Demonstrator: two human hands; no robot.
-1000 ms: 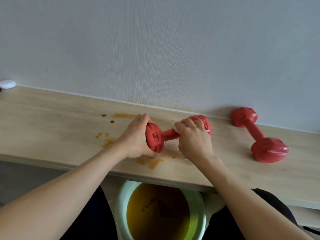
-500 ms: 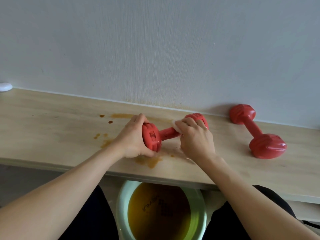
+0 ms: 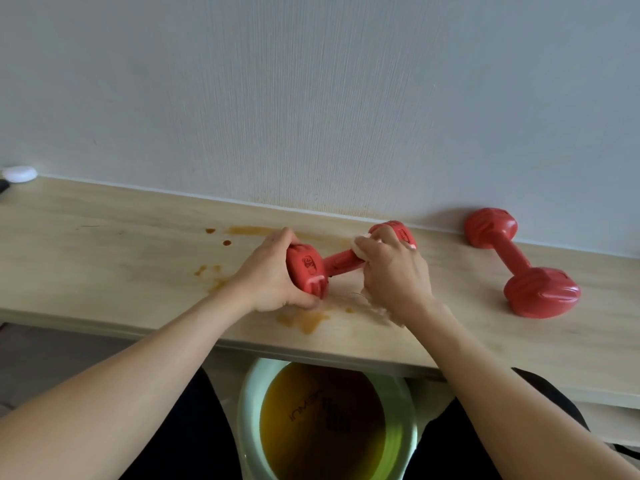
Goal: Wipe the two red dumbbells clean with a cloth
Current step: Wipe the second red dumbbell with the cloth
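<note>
1. The near red dumbbell (image 3: 332,263) lies at the middle of the wooden counter (image 3: 104,258), its bar angled from front-left to back-right.
2. The left hand (image 3: 273,275) grips the dumbbell's near-left head, fingers curled round it.
3. The right hand (image 3: 391,271) is closed over the bar next to the far head, pinching a pale cloth (image 3: 360,249) against it. Only a small part of the cloth shows above the fingers.
4. The second red dumbbell (image 3: 519,263) rests on the counter well to the right, untouched, its far head close to the wall (image 3: 311,98).
5. Orange-brown stains (image 3: 304,320) mark the counter below and to the left of the held dumbbell.
6. A pale green basin (image 3: 401,420) holding yellow-orange liquid sits under the counter edge, between the person's knees.
7. A small white object (image 3: 19,173) lies at the far-left end of the counter, by the wall.
</note>
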